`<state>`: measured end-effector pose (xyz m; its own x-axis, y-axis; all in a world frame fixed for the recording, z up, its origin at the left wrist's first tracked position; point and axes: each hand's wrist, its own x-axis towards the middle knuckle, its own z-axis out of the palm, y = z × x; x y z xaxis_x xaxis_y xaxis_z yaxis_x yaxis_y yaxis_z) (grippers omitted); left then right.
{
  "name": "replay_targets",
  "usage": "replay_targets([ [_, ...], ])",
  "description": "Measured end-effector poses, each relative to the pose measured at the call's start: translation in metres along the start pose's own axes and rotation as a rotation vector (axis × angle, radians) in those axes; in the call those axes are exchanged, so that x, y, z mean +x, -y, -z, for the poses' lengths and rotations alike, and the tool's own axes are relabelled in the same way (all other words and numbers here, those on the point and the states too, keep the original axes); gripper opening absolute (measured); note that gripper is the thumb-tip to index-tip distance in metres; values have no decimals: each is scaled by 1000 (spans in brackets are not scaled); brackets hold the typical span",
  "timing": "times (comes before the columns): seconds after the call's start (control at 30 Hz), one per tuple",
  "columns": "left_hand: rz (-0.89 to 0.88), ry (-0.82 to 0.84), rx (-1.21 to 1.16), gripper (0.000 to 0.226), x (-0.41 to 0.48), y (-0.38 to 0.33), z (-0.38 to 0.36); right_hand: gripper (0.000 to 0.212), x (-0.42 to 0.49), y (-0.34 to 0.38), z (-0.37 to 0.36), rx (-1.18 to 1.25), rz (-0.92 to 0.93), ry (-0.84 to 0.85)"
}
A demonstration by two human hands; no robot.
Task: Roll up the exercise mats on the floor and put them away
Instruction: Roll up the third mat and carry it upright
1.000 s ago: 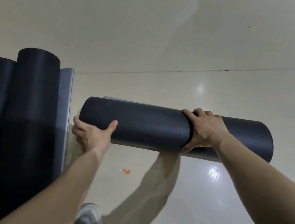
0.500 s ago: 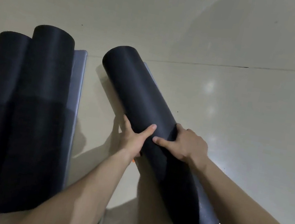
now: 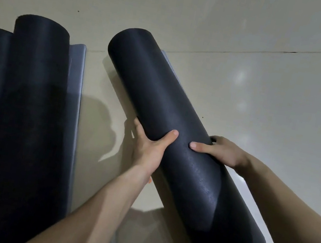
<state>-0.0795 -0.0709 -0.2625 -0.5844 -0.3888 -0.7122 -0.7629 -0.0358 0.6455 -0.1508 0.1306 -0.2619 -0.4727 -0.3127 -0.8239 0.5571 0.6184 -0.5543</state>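
Gripping rolled black exercise mat [image 3: 159, 99], both hands.
I saw left hand [image 3: 148, 149] curled under its side, thumb on top, right hand [image 3: 221, 151] clasped over the other side; roll lay diagonal, just right of two rolled mats [image 3: 30, 98] on floor [image 3: 278, 95].

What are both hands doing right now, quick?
Left hand: gripping the rolled mat, thumb on top.
Right hand: gripping the same mat from its other side.
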Motion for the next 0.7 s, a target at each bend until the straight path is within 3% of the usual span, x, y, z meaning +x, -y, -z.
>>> replay_targets([
  [0.1,-26,21,-51,124,15,-19,-5,80,10,3,0,82,59,-151],
  [0.3,-119,42,-27,109,-16,-84,-20,53,-48,25,10,398,89,-261],
  [0.4,-160,83,97,107,-62,-137,-31,47,-108,37,25,584,83,-322],
  [0.7,-308,437,359,55,-266,-298,-149,59,-337,28,127,1056,119,-587],
])
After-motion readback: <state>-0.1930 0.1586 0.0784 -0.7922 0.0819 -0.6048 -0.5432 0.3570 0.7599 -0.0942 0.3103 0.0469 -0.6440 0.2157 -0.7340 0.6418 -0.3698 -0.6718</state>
